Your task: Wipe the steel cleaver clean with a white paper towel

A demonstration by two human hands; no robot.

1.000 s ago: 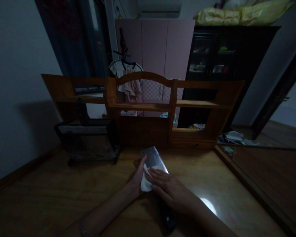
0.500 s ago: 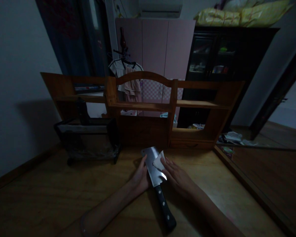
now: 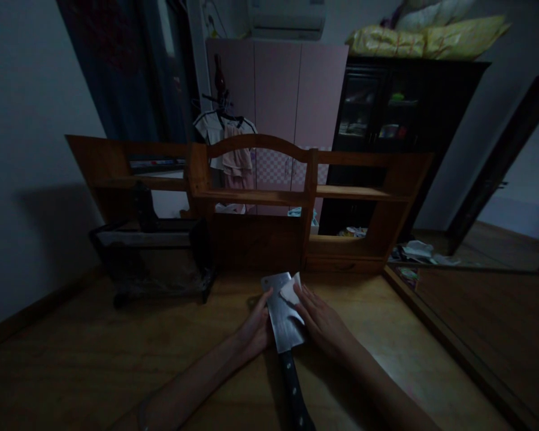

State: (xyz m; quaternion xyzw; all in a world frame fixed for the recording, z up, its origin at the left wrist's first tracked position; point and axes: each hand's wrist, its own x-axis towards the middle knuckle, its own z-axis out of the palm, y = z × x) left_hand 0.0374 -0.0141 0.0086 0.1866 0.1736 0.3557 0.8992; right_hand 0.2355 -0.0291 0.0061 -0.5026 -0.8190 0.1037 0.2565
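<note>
the right fingers (image 3: pixel 306 302) lie flat and straight, pressing a white cloth (image 3: pixel 290 291) onto the far end of the big knife (image 3: pixel 282 314). the left fingers (image 3: pixel 263 305) lie straight along the blade's left edge, not curled around it. the big knife lies flat on the wooden surface (image 3: pixel 117 359), low in the middle of the frame, its black handle (image 3: pixel 294 395) pointing at the bottom edge. behind it stands a wooden shelf (image 3: pixel 260 194).

Vs. 1 s ago: cloth (image 3: pixel 290 291) went from the handle end of the blade (image 3: pixel 282 314) to its far right corner, right hand (image 3: pixel 324 323) w/ it. Handle (image 3: pixel 294 389), covered before, now shows and points more straight to the near desk edge.
</note>
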